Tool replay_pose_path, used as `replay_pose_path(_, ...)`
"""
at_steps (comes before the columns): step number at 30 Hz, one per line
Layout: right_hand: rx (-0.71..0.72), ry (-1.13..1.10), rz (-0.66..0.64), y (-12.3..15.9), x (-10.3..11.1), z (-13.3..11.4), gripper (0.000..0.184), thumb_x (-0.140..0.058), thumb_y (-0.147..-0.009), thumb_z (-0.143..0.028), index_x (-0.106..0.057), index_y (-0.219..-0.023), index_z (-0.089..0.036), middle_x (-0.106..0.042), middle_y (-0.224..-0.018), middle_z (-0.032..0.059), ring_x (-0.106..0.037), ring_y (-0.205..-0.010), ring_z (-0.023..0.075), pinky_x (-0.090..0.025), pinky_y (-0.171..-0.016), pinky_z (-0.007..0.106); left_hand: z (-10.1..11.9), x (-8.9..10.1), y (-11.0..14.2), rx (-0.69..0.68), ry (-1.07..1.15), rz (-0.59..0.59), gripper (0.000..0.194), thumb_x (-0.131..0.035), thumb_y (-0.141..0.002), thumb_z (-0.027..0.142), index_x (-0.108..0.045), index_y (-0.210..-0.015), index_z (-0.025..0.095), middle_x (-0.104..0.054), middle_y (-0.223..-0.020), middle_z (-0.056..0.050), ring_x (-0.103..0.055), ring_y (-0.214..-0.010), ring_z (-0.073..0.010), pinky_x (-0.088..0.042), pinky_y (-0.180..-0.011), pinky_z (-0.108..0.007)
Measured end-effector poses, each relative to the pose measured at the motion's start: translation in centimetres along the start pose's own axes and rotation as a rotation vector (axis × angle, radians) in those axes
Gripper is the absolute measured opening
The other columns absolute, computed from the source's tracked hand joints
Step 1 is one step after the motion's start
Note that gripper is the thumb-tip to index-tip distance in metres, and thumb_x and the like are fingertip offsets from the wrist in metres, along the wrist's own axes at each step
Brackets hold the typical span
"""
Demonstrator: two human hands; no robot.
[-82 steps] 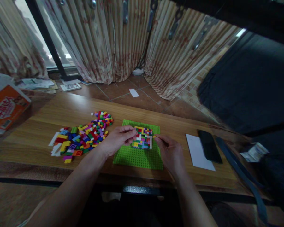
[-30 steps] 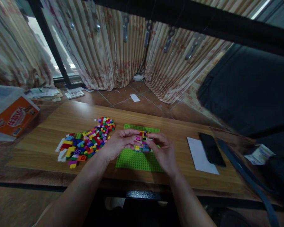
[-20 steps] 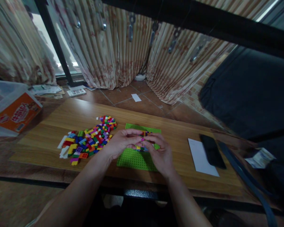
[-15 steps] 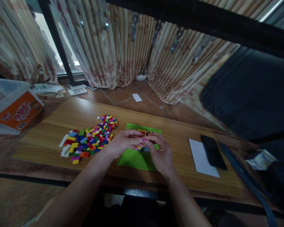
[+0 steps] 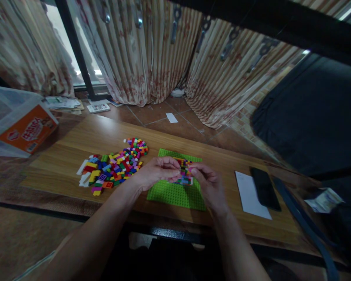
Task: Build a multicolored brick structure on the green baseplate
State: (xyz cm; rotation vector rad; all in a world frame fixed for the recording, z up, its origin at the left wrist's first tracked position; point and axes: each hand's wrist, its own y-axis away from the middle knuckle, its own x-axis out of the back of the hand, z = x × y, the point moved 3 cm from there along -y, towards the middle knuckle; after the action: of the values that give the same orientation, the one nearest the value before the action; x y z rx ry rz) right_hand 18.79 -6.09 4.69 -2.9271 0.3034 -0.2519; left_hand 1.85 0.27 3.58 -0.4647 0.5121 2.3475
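A green studded baseplate [image 5: 175,197] lies on the wooden table, with rows of multicoloured toy bricks [image 5: 186,180] built up on it. Over the left side of these rows is my left hand [image 5: 159,172], its thumb and fingers pinched together; whatever sits between the tips is too small to name. My right hand [image 5: 210,183] is at the right side of the rows, closed in a pinch on what looks like a small pink brick [image 5: 190,168]. Both hands partly cover the plate. Left of them spreads a pile of loose bricks [image 5: 119,166] in many colours.
On the table's right side a black phone [image 5: 265,188] overlaps a white sheet [image 5: 249,195]. A clear plastic tub [image 5: 17,117] with an orange label stands beyond the left end. Papers [image 5: 62,103] lie behind it, and curtains [image 5: 128,58] hang at the back.
My hands have moved apart, the right one shifting rightward with the pink brick, exposing more of the built rows between them. The whole view has shifted slightly.
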Motion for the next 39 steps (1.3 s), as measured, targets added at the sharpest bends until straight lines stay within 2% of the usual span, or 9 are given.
replay_pose_path(2, -0.007, 0.018, 0.07, -0.2, 1.3, 0.2, 0.011, -0.07, -0.082, -0.036, -0.075, -0.082, -0.027, -0.069, -0.082, 0.0007, -0.062, -0.08, 0.0185, -0.049, -0.076, 0.033, 0.4, 0.6, -0.1, -0.018, -0.016, 0.062, 0.026, -0.085, -0.065, 0.022, -0.068, -0.084, 0.013, -0.07, -0.072, -0.001, -0.062, -0.061, -0.0086, -0.047, -0.062, -0.022)
replay_pose_path(4, 0.014, 0.109, 0.085, -0.3, 2.2, 0.5, 0.01, -0.073, -0.08, -0.036, -0.076, -0.08, -0.027, -0.069, -0.084, 0.0019, -0.062, -0.083, 0.0194, -0.05, -0.077, 0.034, 0.7, 1.1, -0.2, -0.045, -0.018, 0.14, 0.023, -0.084, -0.066, 0.02, -0.067, -0.08, 0.014, -0.07, -0.071, -0.001, -0.062, -0.061, -0.0085, -0.048, -0.061, -0.021)
replay_pose_path(10, 0.055, 0.391, 0.02, 0.0, 2.3, 1.9, 0.013, -0.071, -0.081, -0.039, -0.079, -0.081, -0.028, -0.067, -0.093, 0.0044, -0.063, -0.089, 0.0213, -0.05, -0.084, 0.039, 0.6, 2.1, -0.5, -0.069, -0.016, 0.312, 0.017, -0.082, -0.067, 0.017, -0.067, -0.074, 0.013, -0.069, -0.068, -0.001, -0.062, -0.062, -0.0087, -0.048, -0.06, -0.021)
replay_pose_path(23, 0.075, 0.468, 0.01, -0.5, 1.1, 2.4, 0.005, -0.074, -0.079, -0.031, -0.076, -0.077, -0.027, -0.063, -0.097, 0.0047, -0.06, -0.096, 0.0232, -0.046, -0.09, 0.042, 0.6, 2.0, -0.5, -0.047, -0.053, 0.338, 0.011, -0.077, -0.07, 0.014, -0.067, -0.074, 0.013, -0.066, -0.063, 0.0, -0.059, -0.059, -0.008, -0.046, -0.06, -0.021)
replay_pose_path(32, -0.008, 0.4, 0.054, -0.7, 0.9, 2.7, 0.015, -0.076, -0.074, -0.036, -0.069, -0.074, -0.023, -0.061, -0.101, 0.0054, -0.061, -0.094, 0.0223, -0.048, -0.083, 0.038, 0.5, 2.1, -0.5, -0.061, -0.057, 0.333, 0.015, -0.08, -0.068, 0.017, -0.067, -0.074, 0.013, -0.066, -0.064, -0.001, -0.059, -0.059, -0.0086, -0.046, -0.059, -0.021)
replay_pose_path(39, -0.224, 0.241, 0.109, -1.3, 1.1, 4.5, 0.032, -0.082, -0.062, -0.042, -0.061, -0.074, -0.021, -0.064, -0.072, 0.0004, -0.06, -0.067, 0.0171, -0.047, -0.064, 0.031, 0.1, 2.0, -0.6, -0.079, -0.078, 0.309, 0.021, -0.083, -0.066, 0.023, -0.067, -0.077, 0.013, -0.067, -0.064, 0.0, -0.06, -0.058, -0.0084, -0.047, -0.057, -0.02)
